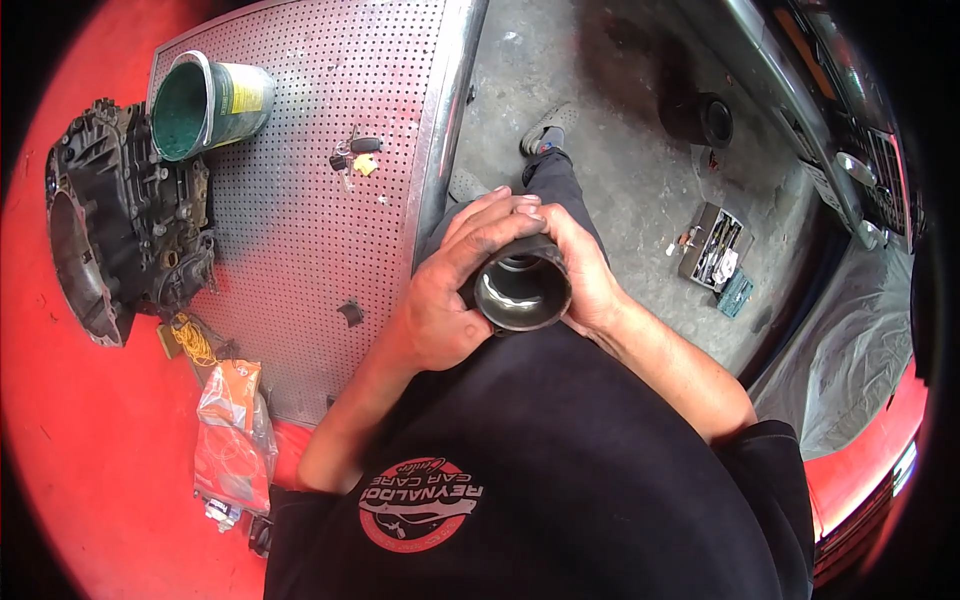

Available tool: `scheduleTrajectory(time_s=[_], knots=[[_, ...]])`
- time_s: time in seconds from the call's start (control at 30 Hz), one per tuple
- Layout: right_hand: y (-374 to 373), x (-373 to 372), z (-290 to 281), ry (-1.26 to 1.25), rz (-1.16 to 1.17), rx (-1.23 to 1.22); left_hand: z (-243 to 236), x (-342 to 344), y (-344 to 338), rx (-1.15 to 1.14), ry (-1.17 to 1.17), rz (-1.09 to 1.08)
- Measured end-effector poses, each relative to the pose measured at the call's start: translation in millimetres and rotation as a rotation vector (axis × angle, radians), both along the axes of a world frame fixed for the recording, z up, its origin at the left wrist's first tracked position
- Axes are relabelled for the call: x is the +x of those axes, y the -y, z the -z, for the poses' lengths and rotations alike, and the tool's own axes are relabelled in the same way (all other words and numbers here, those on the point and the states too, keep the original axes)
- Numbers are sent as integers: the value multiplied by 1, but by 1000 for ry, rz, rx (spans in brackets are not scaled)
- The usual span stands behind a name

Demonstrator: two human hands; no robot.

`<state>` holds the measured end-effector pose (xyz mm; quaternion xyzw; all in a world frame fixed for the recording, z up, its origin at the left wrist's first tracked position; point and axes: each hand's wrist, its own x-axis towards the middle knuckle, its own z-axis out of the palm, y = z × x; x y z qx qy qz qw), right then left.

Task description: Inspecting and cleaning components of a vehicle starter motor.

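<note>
Nearest, in front of the person's black shirt [600, 450] and just off the metal edge of the perforated table [300, 240], a hollow dark cylinder [522, 288] is clamped between two bare hands, its open mouth turned up and its bore shiny. The left hand [445, 300] wraps the table side of it, curled only as wide as its girth, thumb low by the rim. The right hand [588, 272] cups the side away from the table; the hands meet, fingers overlapping at the cylinder's back, though I can't tell how they lace underneath. On the table lie a small black piece [350, 313] and, farther up, keys [362, 147] with a yellow tag. By the table's outer side are an orange-and-clear plastic bag [235, 420], a yellow cord [194, 340] and a big dark metal casing [130, 215], with a green-lined bucket [240, 105] overlapping the table's corner. Across the concrete floor [640, 180] from the table sit an open toolbox [715, 245], a teal case [736, 293] and a dark round container [715, 120]; farthest off, a grey cover [840, 350] drapes beside a vehicle [880, 170].
</note>
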<state>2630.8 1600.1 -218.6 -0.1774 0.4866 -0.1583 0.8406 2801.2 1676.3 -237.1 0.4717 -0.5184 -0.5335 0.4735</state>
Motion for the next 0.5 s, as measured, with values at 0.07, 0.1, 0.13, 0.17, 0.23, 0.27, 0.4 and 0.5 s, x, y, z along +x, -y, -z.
scheduleTrajectory(time_s=[0.07,0.1,0.13,0.17,0.23,0.27,0.4,0.5], knots=[[1,-4,1,111,75,131,-7,-1,1,-19,131,9],[2,-8,6,112,66,131,-11,-2,2,-19,133,1],[3,-13,13,208,67,147,-14,-3,3,-39,174,1],[4,-15,17,304,67,163,-17,-4,5,-58,216,1],[4,-15,20,289,62,188,-22,-5,5,-61,231,-17],[2,-15,23,317,74,133,-22,-5,5,-72,247,-23],[4,-12,20,293,77,104,-19,-1,2,-116,324,-26],[6,-10,17,256,65,126,-23,0,2,-55,298,-41]])
